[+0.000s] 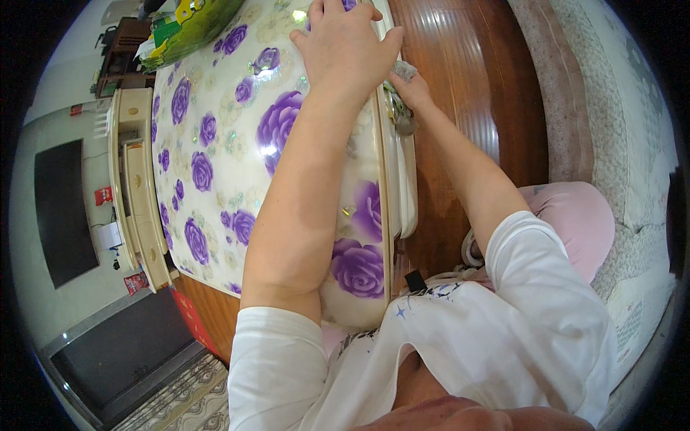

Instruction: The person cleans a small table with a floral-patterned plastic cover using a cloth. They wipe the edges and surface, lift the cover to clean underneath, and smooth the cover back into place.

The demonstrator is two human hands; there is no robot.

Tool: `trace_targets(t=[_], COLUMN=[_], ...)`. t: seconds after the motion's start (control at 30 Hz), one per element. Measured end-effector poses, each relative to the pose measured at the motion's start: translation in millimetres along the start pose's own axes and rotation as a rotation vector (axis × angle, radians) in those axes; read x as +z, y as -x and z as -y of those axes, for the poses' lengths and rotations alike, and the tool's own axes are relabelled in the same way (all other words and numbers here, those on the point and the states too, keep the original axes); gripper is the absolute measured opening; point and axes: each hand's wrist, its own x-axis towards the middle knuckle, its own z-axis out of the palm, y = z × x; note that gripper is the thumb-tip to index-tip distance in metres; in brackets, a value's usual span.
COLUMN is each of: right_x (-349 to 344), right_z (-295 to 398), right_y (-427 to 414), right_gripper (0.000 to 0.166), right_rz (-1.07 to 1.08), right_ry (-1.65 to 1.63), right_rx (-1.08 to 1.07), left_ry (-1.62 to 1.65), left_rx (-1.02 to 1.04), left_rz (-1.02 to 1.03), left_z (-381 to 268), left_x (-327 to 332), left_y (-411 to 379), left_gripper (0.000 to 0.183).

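Observation:
My left hand [347,46] is over the far right part of a table covered by a glossy tablecloth [221,102] printed with purple roses. Its fingers are spread and nothing shows in its grip; whether the palm touches the cloth is hidden. Lower down, outside the table's right edge, my right hand [414,90] has a crumpled greyish wad [404,70], perhaps cloth, at its fingers. Close by that hand, a carved ornament [403,116] decorates the table's side.
A green striped container [202,40] with yellow and green packets stands at the table's upper left. Along the left wall is a cream cabinet [141,183] below a dark television [66,213]. Wooden floor [480,70] lies between the table and a fabric-covered sofa [620,108] at right.

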Motion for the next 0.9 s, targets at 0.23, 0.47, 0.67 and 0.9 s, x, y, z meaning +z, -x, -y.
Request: trace_targets(t=[0.23,0.47,0.67,0.9], right_x=[9.2,7.4,6.3,0.7], right_z=[-28.0,-10.3,31.3,54.7], right_y=[67.6,142.9,148.6,100.1], right_gripper=[0.062,0.050,0.042,0.062], right_rz=[-0.160,-0.128,-0.224,-0.118], right_ry=[-0.009,-0.156,-0.399,0.135], right_rx=[-0.098,-0.072,-0.315,-0.498], left_ry=[-0.002,0.016,0.027,0.026], left_rx=[0.011,0.021,0.020,0.006], left_rz=[-0.029,-0.053,-0.033,-0.033], left_z=[-3.5,4.0,2.0,1.8], left_x=[-0.5,5.9,1.0,3.0], left_y=[2.8,-0.9,0.3,3.2], left_gripper=[0.031,0.032,0.032,0.031])
